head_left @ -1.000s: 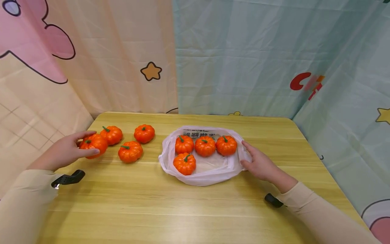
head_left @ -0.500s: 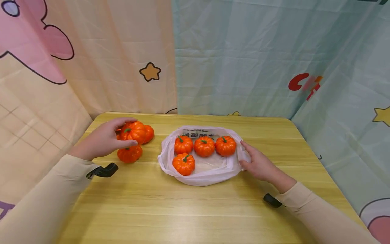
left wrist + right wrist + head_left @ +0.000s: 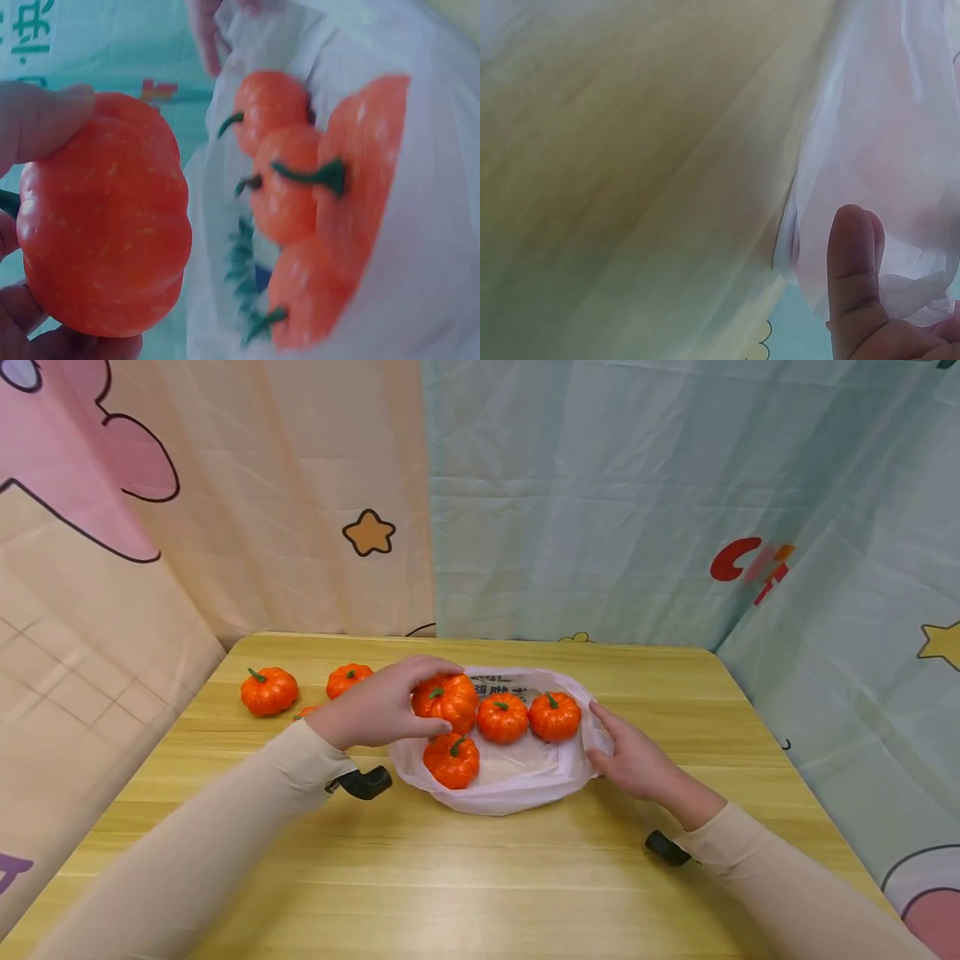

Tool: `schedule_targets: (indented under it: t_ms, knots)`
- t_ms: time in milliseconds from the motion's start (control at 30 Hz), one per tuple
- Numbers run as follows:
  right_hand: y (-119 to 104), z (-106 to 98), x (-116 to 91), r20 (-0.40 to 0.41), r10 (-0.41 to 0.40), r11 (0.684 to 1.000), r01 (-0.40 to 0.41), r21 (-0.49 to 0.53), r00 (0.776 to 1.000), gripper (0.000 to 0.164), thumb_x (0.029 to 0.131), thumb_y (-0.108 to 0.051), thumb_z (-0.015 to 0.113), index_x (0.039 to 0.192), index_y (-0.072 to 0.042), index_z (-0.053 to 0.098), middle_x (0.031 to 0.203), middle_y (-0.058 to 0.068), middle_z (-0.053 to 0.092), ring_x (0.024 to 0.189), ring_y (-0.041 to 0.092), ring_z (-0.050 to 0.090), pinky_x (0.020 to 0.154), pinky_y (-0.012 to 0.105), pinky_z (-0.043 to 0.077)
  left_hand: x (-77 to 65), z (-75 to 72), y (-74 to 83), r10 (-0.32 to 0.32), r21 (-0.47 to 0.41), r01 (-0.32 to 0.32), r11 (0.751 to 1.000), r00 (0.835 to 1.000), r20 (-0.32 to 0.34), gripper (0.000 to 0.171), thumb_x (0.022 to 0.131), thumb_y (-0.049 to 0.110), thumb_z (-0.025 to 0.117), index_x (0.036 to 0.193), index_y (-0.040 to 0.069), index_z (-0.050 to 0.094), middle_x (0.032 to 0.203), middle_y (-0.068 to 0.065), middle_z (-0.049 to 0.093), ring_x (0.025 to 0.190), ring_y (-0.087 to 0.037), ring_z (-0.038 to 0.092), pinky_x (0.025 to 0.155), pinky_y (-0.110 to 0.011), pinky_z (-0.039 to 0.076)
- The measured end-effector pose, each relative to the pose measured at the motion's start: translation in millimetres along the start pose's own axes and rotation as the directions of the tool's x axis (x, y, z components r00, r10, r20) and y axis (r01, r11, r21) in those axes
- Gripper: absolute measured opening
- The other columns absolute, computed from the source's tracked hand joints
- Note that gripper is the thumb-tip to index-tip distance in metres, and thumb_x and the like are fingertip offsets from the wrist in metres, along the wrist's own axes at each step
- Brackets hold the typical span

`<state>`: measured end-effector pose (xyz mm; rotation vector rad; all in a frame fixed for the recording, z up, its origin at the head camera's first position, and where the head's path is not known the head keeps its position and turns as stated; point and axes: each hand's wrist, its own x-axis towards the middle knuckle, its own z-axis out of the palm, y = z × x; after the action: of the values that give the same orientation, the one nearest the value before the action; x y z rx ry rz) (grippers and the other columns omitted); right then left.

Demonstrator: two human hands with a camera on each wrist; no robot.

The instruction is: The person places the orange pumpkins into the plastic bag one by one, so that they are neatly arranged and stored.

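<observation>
Left hand (image 3: 377,706) shifted rightward to bag (image 3: 510,799), arm (image 3: 202,843) outstretched, gripping pumpkin (image 3: 450,700).

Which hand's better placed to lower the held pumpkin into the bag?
Left, I'd say: the left hand grips the pumpkin at the bag's left side. The right hand touches the opposite side and holds no pumpkin.

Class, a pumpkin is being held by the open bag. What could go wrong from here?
The held pumpkin looks smooth and glossy, so it might slip from the left grip.
If released carelessly, it could knock the four pumpkins inside, which sit close together.
The bag looks soft; with the right grip touching just one side, the opposite rim may fold inward.
</observation>
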<state>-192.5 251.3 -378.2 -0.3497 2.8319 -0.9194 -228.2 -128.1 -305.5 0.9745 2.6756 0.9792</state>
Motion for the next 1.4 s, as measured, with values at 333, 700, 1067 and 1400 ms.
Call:
schedule_targets:
  t_ms: [333, 700, 1067, 1400]
  knots:
    - [-3, -4, 5, -0.031, -0.039, 0.999, 0.038, -0.035, 0.999, 0.076, 0.101, -0.015, 0.063, 0.164, 0.005, 0.025, 0.163, 0.034, 0.037, 0.149, 0.053, 0.039, 0.122, 0.067, 0.032, 34.9, 48.1, 20.6, 0.093, 0.111, -0.109, 0.988, 0.986, 0.138, 0.063, 0.089, 0.03, 0.079, 0.147, 0.02, 0.058, 0.154, 0.002, 0.054, 0.143, -0.021, 0.048, 0.119, -0.044, 0.044]
    - [-4, -8, 12, -0.012, -0.04, 0.998, 0.04, -0.038, 0.999, 0.077, 0.101, -0.017, 0.064, 0.164, 0.003, 0.026, 0.163, 0.033, 0.037, 0.149, 0.053, 0.04, 0.12, 0.068, 0.034, 41.4, 71.2, 19.8, -0.006, 0.127, -0.021, 0.992, 0.977, 0.212, 0.066, 0.088, 0.034, 0.077, 0.151, 0.028, 0.055, 0.155, 0.0, 0.046, 0.132, -0.02, 0.054, 0.112, -0.039, 0.048]
    - [-6, -11, 15, -0.006, -0.068, 0.997, 0.067, -0.047, 0.998, 0.075, 0.099, -0.014, 0.063, 0.163, 0.005, 0.028, 0.161, 0.035, 0.038, 0.148, 0.054, 0.04, 0.121, 0.068, 0.033, 42.5, 78.2, 15.9, 0.008, 0.164, -0.046, 0.985, 0.974, 0.225, 0.067, 0.091, 0.036, 0.078, 0.153, 0.029, 0.055, 0.156, 0.001, 0.047, 0.137, -0.021, 0.052, 0.116, -0.04, 0.045]
    - [-8, -10, 15, 0.013, -0.059, 0.998, 0.059, -0.035, 0.998, 0.074, 0.098, -0.011, 0.062, 0.163, 0.005, 0.029, 0.163, 0.033, 0.037, 0.148, 0.052, 0.04, 0.121, 0.067, 0.034, 44.7, 85.9, 15.5, 0.012, 0.216, -0.065, 0.974, 0.97, 0.241, 0.065, 0.092, 0.038, 0.076, 0.154, 0.03, 0.054, 0.159, 0.0, 0.049, 0.142, -0.025, 0.05, 0.119, -0.045, 0.043]
